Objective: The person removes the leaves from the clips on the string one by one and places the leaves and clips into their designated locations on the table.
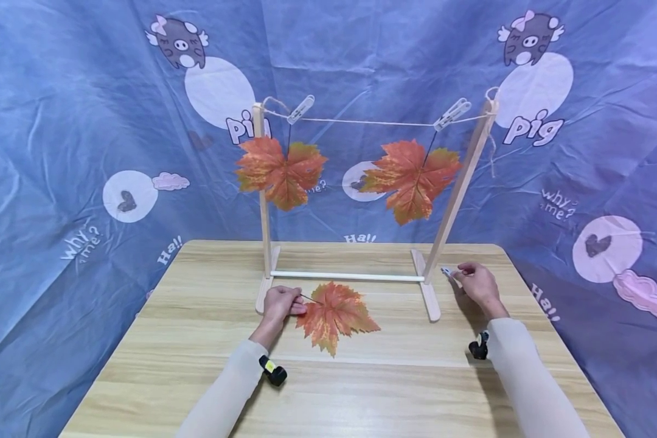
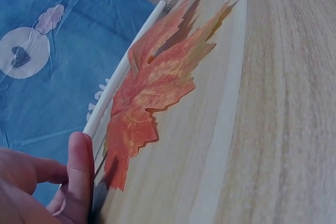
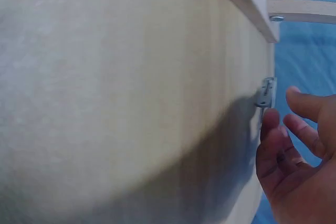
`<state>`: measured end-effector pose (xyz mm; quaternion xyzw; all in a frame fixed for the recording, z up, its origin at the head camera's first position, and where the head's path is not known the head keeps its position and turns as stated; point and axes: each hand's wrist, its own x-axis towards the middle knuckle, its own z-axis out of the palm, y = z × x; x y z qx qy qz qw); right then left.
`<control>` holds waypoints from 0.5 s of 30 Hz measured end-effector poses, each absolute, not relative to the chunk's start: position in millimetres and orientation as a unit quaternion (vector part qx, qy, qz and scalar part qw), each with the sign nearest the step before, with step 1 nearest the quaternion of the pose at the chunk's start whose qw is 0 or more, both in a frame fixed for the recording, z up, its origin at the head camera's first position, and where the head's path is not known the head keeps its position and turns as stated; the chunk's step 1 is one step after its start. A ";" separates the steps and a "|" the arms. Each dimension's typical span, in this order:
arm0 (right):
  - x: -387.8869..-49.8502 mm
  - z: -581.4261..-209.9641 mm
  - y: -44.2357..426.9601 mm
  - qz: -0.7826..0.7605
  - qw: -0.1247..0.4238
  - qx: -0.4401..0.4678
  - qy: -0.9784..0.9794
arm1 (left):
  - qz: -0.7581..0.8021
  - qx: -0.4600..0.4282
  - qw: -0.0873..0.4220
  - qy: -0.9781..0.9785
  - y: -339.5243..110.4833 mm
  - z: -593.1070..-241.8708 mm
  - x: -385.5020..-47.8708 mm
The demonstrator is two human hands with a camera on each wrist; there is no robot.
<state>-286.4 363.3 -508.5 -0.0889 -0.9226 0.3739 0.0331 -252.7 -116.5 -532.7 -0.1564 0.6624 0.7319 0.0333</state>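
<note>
1. the left hand is pinching the stem of a leaf in its fingers.
2. that leaf is lying on the table, some edges lifting, just in front of the rack's white bar.
3. the right hand is reaching to a clip on the table, just right of the rack's right foot.
4. its fingertips are meeting or nearly meeting the clip's near end; whether they are gripping it, i cannot tell.
5. a left leaf and a right leaf are hanging by their stems from white pegs on the string.
6. a blue cloth is hanging behind.
</note>
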 end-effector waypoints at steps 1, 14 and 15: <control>-286.5 -506.4 363.8 0.376 0.038 -0.090 -0.921 | 0.732 -0.155 0.032 0.663 -117.0 -532.4 -252.7; -291.3 -459.9 366.3 0.355 0.097 -0.047 -0.929 | 0.742 -0.147 0.006 0.654 -113.9 -518.9 -261.6; -291.4 -456.2 365.7 0.353 0.103 -0.043 -0.929 | 0.740 -0.144 0.004 0.657 -112.8 -515.7 -261.9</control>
